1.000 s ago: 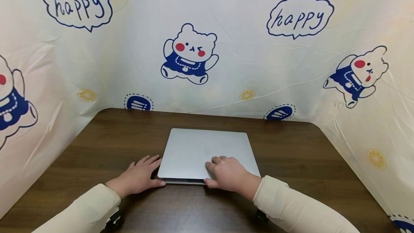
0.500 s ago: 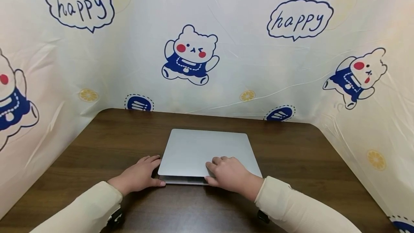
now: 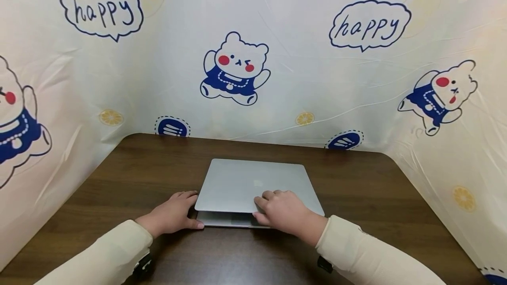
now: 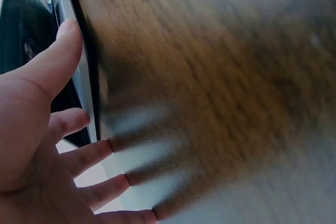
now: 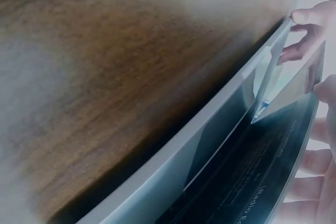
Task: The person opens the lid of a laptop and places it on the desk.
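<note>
A silver laptop [image 3: 237,186] lies on the brown wooden table, its lid tilted up a little at the near edge. A strip of its base [image 3: 215,219] shows below. My right hand [image 3: 288,213] grips the lid's front edge, fingers on top and thumb underneath. The right wrist view looks into the gap, where dark screen [image 5: 252,177] faces the base. My left hand [image 3: 172,215] rests at the laptop's left side with fingers spread; in the left wrist view its thumb [image 4: 65,51] lies against the base's edge.
The wooden table [image 3: 119,188] spreads around the laptop. A pale cloth [image 3: 174,56] printed with bears and "happy" bubbles walls off the back and both sides. Dark straps [image 3: 142,265] show by the cream sleeves [image 3: 107,250].
My right hand has raised the laptop lid's front edge, and the gap above the base has widened. My left hand stays at the laptop's left side.
</note>
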`<state>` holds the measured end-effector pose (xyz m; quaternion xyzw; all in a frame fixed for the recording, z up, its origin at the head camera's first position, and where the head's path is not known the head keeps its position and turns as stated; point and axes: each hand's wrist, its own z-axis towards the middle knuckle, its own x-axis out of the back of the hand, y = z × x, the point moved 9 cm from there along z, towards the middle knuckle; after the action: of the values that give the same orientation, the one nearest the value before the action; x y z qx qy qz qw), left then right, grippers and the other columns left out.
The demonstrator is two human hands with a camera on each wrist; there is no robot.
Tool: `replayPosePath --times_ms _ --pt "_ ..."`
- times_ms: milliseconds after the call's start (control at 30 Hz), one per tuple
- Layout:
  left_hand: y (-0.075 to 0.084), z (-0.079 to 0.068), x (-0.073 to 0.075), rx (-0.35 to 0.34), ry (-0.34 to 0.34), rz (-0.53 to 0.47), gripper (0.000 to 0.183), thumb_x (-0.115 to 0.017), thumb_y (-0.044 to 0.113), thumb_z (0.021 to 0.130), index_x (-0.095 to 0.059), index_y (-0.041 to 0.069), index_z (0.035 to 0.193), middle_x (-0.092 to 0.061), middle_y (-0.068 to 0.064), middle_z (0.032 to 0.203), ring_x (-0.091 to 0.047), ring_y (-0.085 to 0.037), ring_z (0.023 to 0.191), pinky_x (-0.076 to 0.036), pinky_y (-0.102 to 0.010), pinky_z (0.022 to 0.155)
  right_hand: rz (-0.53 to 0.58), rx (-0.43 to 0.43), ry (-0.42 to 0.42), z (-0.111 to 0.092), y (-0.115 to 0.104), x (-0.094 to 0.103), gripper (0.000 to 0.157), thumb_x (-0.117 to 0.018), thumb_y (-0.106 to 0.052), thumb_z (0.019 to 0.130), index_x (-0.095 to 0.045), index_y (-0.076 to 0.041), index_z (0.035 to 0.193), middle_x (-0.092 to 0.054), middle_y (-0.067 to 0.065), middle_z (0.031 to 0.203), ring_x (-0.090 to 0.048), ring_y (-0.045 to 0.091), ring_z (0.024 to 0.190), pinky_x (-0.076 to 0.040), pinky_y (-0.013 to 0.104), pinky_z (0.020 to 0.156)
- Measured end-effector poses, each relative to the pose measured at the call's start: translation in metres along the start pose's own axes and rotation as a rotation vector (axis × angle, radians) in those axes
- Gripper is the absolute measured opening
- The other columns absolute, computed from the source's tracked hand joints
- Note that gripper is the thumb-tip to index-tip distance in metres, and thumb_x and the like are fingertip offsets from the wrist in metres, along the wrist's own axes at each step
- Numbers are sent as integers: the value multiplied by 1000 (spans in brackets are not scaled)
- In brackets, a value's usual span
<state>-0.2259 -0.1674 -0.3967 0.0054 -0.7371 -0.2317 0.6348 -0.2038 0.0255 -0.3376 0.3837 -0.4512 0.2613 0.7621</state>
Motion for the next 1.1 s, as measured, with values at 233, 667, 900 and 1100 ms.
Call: replayPosePath --times_ms 233,667,900,1100 --pt "-1 0 0 13 6 -6 85 -72 54 64 -49 -1 125 -43 -21 130 -34 -43 120 -34 -54 91 -7 8 43 1 2 6 29 -52 -40 88 -65 -15 92 -62 -1 79 -58 13 58 -46 28 45" --pt "1 -1 1 -10 23 -3 80 -72 51 65 -50 3 125 -44 -21 128 -36 -43 118 -35 -53 90 -21 11 98 3 6 17 25 -54 -37 88 -64 -14 90 -63 0 79 -58 14 57 -46 29 44" --pt "2 -3 1 8 8 -3 81 -72 52 64 -51 3 124 -44 -22 128 -35 -44 118 -37 -54 88 -30 9 121 4 8 23 23 -56 -36 87 -64 -15 89 -62 -1 76 -55 13 53 -43 29 40" --pt "1 -3 0 17 1 11 79 -71 53 65 -52 4 124 -43 -22 128 -36 -43 118 -38 -54 86 -11 -6 136 6 11 28 21 -56 -34 87 -65 -15 88 -62 -2 74 -55 12 53 -44 29 42"
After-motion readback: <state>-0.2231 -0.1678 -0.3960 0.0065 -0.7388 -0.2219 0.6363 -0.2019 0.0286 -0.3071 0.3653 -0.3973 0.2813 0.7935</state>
